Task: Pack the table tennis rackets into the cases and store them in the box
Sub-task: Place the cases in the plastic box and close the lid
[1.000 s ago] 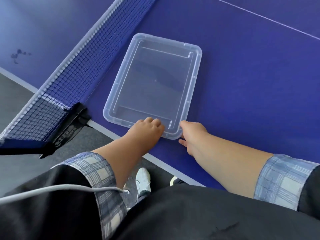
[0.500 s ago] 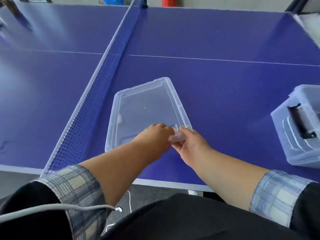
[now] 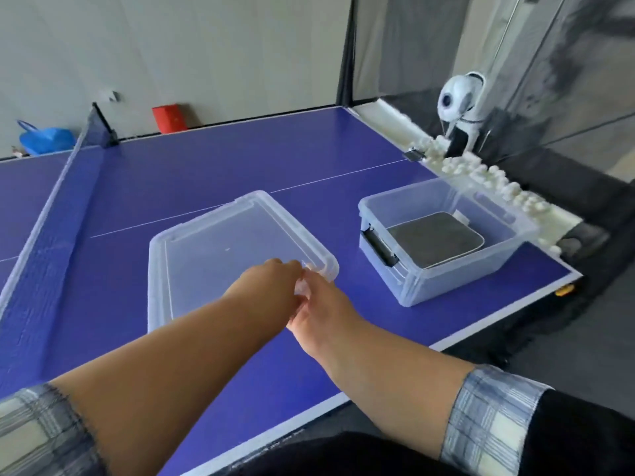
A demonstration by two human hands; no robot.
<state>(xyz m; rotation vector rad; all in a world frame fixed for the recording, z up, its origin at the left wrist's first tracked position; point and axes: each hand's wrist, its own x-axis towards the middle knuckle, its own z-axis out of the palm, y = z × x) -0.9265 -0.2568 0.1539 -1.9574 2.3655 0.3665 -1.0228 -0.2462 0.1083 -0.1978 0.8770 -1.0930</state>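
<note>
The blue table tennis table (image 3: 213, 173) has broad bare surface between the net (image 3: 51, 214) on the left and the clear plastic storage box (image 3: 443, 266) on the right, and more beyond toward the far white edge line; the box sits close to the table's right end, where a white trough of balls (image 3: 481, 173) runs along the edge under a white ball-feeding machine (image 3: 460, 97). The clear plastic lid (image 3: 220, 255) is held just left of the box, apart from it, its near right corner raised and the rest slanting toward the tabletop. Both hands meet at that corner: the left hand (image 3: 271, 286) curls its fingers over the rim from above, and the right hand (image 3: 323, 304) pinches the same corner from below and beside, the two touching. The box is open, translucent, with a black latch (image 3: 379, 247) on its left wall, and inside lies a flat dark grey rounded-rectangle case (image 3: 436, 240), probably a racket case, resting on the bottom. Plaid cuffs show on both forearms. A red carton (image 3: 170, 118) and a blue dustpan (image 3: 46, 140) stand by the far wall; no writing on them is legible.
</note>
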